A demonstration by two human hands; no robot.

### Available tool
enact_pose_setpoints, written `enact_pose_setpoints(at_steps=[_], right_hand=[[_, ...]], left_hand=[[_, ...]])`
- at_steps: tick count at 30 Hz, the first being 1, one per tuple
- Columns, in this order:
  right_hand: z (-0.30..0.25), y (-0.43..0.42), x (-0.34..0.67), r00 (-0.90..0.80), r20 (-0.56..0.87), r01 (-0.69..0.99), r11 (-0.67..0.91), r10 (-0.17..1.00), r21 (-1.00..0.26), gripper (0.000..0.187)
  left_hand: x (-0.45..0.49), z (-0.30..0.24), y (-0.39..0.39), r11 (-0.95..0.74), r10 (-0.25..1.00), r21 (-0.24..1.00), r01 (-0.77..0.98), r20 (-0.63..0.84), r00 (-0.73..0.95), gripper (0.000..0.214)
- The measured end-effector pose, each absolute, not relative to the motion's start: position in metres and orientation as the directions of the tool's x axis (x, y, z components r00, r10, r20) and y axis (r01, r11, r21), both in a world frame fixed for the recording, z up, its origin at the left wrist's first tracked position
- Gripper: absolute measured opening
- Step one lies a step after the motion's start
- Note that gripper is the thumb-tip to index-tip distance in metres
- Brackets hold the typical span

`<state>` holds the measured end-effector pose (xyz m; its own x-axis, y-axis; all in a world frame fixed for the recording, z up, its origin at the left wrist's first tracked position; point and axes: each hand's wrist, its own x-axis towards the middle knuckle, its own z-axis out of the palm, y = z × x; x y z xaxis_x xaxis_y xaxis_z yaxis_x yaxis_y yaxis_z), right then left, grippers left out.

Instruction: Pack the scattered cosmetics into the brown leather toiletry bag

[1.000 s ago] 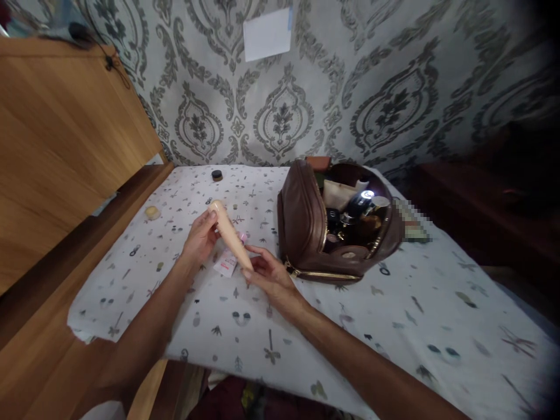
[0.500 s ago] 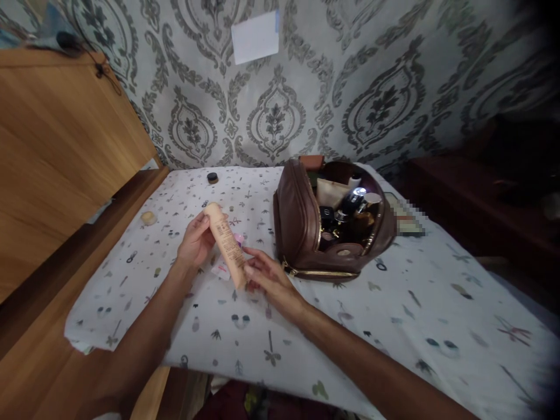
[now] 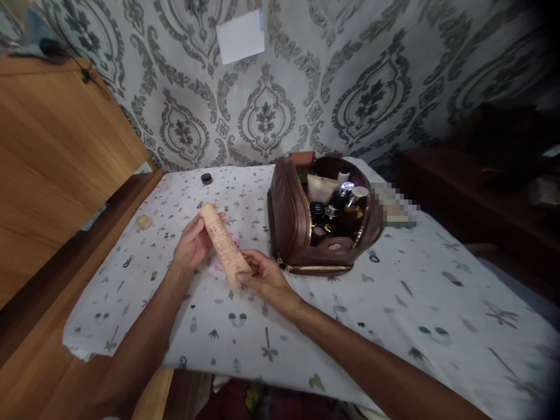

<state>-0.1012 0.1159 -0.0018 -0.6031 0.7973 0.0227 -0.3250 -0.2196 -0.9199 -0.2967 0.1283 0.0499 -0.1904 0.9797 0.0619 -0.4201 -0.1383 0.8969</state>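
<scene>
A peach-coloured cosmetic tube (image 3: 221,242) with small print on its side is held above the bed between both hands. My left hand (image 3: 191,244) grips its upper, capped end with curled fingers. My right hand (image 3: 261,275) pinches the flat lower end. Just under the tube, a small pink and white item (image 3: 217,268) lies on the sheet. An open brown leather toiletry bag (image 3: 291,219) stands right of my hands, filled with several bottles and jars.
A white patterned sheet (image 3: 394,303) covers the bed. A small dark jar (image 3: 206,178) sits near the wall and a yellowish round item (image 3: 143,221) near the left edge. A wooden cabinet (image 3: 52,157) rises at left. Dark furniture (image 3: 481,192) stands at right.
The tube has been turned so its printed side faces up, and my right fingers have closed round its lower end. The view has shifted a little.
</scene>
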Motion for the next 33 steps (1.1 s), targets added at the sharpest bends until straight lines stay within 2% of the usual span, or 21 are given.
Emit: enact_pose_setpoints(at_steps=[6,12,18,25,33], right_hand=[[-0.003,0.113,-0.1,-0.538,0.053,-0.185,-0.056,0.841,-0.981,0.048],[-0.001,0.112,-0.099,-0.518,0.086,-0.164,0.0,0.851,-0.986,0.044],[0.004,0.109,-0.1,-0.472,0.125,-0.135,0.069,0.872,-0.988,0.042],[0.012,0.104,-0.096,-0.432,0.171,-0.072,0.155,0.886,-0.985,0.042],[0.02,0.105,-0.088,-0.389,0.198,0.008,0.218,0.9,-0.976,0.042]], left_hand=[[-0.294,0.052,0.127,-0.122,0.985,0.901,-0.416,0.059,-0.162,0.047],[-0.291,0.053,0.125,-0.117,0.988,0.904,-0.412,0.065,-0.138,0.05],[-0.286,0.063,0.115,-0.087,0.995,0.948,-0.307,0.065,-0.08,0.065],[-0.281,0.071,0.113,-0.08,0.986,0.978,-0.191,0.05,-0.159,0.065],[-0.271,0.081,0.121,-0.08,0.979,0.986,-0.146,0.05,-0.198,0.068]])
